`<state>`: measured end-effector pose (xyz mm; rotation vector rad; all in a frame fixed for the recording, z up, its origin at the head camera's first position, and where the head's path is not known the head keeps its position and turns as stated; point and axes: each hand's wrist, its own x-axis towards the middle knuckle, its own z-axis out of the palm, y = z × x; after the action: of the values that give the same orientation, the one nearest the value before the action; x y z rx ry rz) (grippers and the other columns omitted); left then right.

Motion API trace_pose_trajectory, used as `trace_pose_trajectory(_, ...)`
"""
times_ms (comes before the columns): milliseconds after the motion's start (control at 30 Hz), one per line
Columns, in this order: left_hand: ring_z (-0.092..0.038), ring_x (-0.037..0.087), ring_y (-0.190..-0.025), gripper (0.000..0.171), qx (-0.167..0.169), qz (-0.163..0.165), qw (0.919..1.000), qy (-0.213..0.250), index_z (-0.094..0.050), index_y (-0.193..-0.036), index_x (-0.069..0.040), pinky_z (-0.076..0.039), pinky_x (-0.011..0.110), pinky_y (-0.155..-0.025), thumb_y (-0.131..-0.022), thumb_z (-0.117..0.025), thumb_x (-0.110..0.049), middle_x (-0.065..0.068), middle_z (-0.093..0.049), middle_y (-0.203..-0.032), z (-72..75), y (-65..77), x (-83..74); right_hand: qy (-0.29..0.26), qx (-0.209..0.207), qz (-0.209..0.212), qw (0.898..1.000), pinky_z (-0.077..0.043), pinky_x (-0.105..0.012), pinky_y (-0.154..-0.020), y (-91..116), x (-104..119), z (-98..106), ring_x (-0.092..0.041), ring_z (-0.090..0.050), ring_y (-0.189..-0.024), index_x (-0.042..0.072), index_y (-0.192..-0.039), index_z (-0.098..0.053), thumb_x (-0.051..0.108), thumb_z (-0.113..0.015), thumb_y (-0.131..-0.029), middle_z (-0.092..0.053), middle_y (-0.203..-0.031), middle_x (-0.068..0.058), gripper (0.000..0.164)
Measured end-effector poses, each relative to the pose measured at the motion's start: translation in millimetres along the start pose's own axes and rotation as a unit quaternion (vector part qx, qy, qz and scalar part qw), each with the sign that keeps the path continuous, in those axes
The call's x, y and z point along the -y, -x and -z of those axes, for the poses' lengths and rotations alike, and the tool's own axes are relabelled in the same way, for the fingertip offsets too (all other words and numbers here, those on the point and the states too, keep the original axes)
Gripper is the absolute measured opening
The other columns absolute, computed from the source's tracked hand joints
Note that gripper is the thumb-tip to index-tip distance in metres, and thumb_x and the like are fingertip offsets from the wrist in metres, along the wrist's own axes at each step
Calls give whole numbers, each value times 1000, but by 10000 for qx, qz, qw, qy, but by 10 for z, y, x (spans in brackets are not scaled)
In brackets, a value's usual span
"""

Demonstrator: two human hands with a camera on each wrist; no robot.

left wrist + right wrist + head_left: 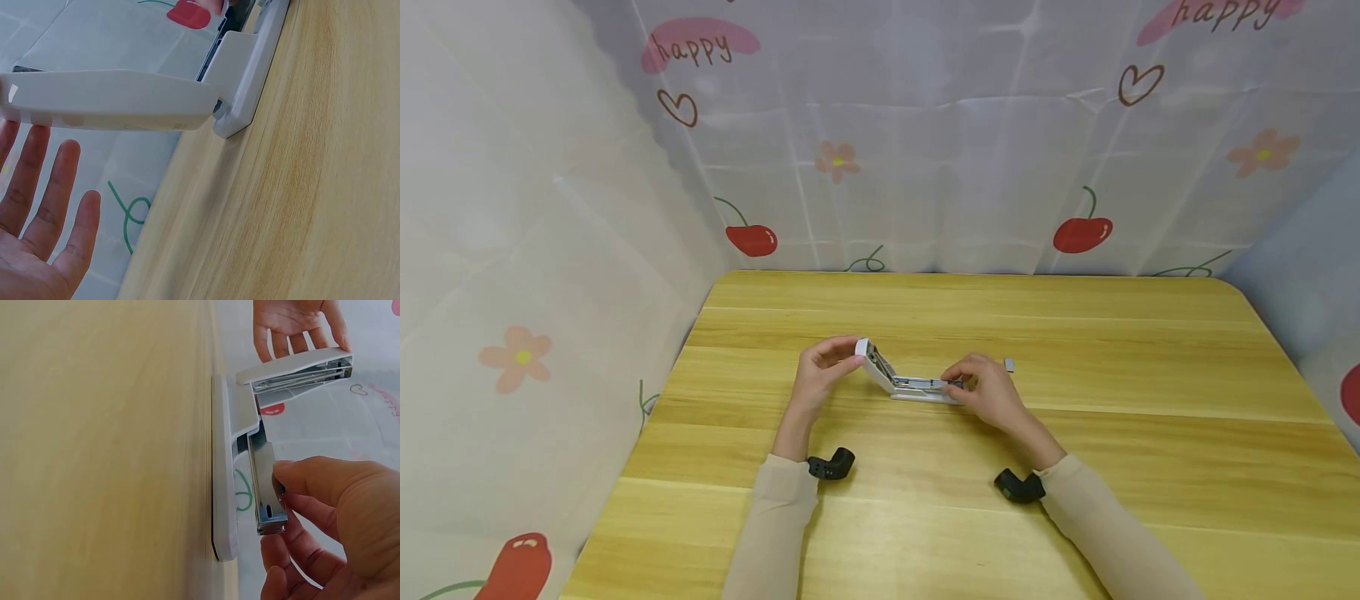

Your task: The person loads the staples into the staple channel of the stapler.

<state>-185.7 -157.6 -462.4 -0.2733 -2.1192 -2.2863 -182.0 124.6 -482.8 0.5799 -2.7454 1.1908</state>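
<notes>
White stapler (244,407); yellow wood-grain table (917,508); pale cherry-print curtain (940,183).

On the cloth (910,183) hanging at the back I can read "happy" (694,50) at left, handwritten in brown over a pink patch (747,38), and "happy" again (1225,12) at upper right. Slanting lettering (384,399) in the right wrist view is too small to read surely.

The wooden table (925,500) is viewed forward and down from the head. The stapler (242,409) is shared, close and sideways, by both wrist views.
</notes>
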Motion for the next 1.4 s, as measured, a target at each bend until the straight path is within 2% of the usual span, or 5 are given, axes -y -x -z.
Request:
trace_pose_trajectory(567, -62, 8, -95, 36, -40, 27, 10000, -38, -60, -119, 14, -53, 20, -82, -86, -68, 3, -11, -68, -101, 9, -8, 7, -103, 146, -203, 9996, -45, -26, -66, -35, 35, -42, -15, -57, -78, 12, -91, -76, 14, -77, -83, -67, -91, -3, 9)
trace_pose_trajectory(833, -63, 7, -95, 36, -12, -25, 10000, 15, -59, -119, 15, -53, 19, -81, -86, -67, 4, -12, -68, -101, 15, -7, 10, -202, 130, -139, 9996, -48, -28, -69, -28, 13, -17, -17, -58, -81, 10, -94, -76, 15, -77, -84, -68, -92, -3, 11)
trace_pose_trajectory(1067, -63, 7, -95, 35, -2, -33, 10000, 32, -59, -119, 16, -53, 19, -81, -86, -67, 5, -12, -69, -101, 11, -9, 7, -391, -110, -192, 9990, -52, -36, -72, 1, -63, 99, -22, -60, -84, 7, -98, -75, 15, -76, -85, -70, -95, -7, 16)
trace_pose_trajectory(1400, -63, 7, -95, 35, -25, -43, 10000, -23, -59, -118, 15, -53, 20, -80, -86, -67, 4, -11, -68, -101, 5, -7, 5, -104, -561, -447, 9974, -53, -44, -78, 57, -312, 293, -27, -62, -84, 1, -106, -72, 11, -73, -87, -68, -93, -13, 22)
